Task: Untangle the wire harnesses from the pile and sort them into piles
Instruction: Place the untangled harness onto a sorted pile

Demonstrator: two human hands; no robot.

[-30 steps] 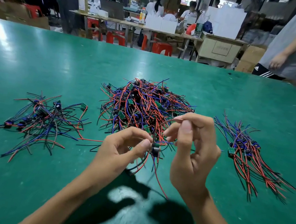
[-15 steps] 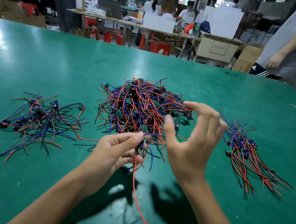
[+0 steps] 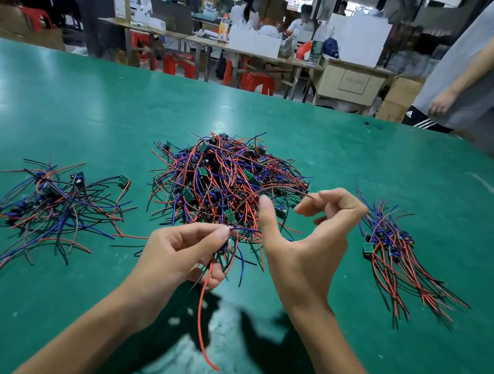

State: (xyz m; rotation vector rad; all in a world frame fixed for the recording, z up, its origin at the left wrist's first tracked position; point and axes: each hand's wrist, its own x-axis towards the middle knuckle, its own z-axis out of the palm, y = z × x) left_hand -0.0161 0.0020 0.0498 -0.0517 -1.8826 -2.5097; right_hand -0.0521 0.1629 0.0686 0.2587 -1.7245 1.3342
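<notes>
A tangled pile of red, blue and black wire harnesses with small green boards lies mid-table. My left hand pinches one harness just in front of the pile; its red wire hangs down toward me. My right hand hovers beside it at the pile's right front, fingers half curled and thumb raised apart from them. A thin dark red wire arcs past the thumb tip, and no finger pinches it. A sorted pile of harnesses lies on the left and another sorted pile on the right.
The green table stretches wide around the three piles. A person in a grey shirt stands at the far right corner. Beyond the far edge are workbenches, red stools and seated workers.
My right hand let go of the harness, opened and rose to the right, then half curled its fingers. The left hand kept its pinch and the red wire now dangles lower.
</notes>
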